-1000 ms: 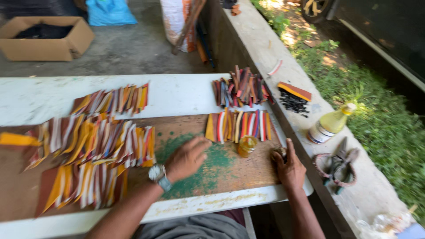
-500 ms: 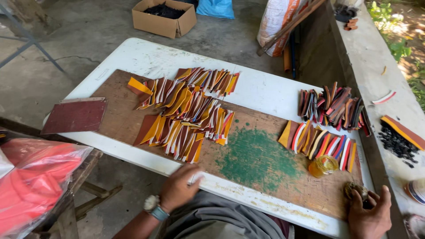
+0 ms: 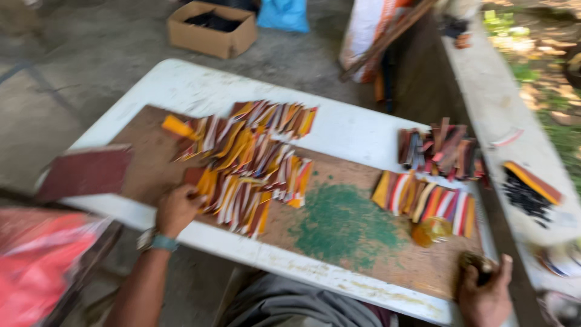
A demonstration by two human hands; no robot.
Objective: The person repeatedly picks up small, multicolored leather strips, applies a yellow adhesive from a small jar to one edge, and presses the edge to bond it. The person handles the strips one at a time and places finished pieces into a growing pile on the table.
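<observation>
Head view, blurred: left hand (image 3: 177,209) rests fingers curled on the near edge of the big fanned pile of coloured strips (image 3: 245,160) on the brown board (image 3: 363,260). Right hand (image 3: 484,290) is closed around a small dark object (image 3: 475,263) at the board's near right corner. A smaller strip row (image 3: 423,200) and a loose heap (image 3: 442,148) lie well apart to the right; the green-stained patch (image 3: 345,224) between holds no strips. Judging by that, most are laid out, right batches left.

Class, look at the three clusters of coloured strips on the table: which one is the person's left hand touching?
The big yellow-and-brown cluster: the left hand rests at its near edge. The other two clusters lie untouched.
</observation>
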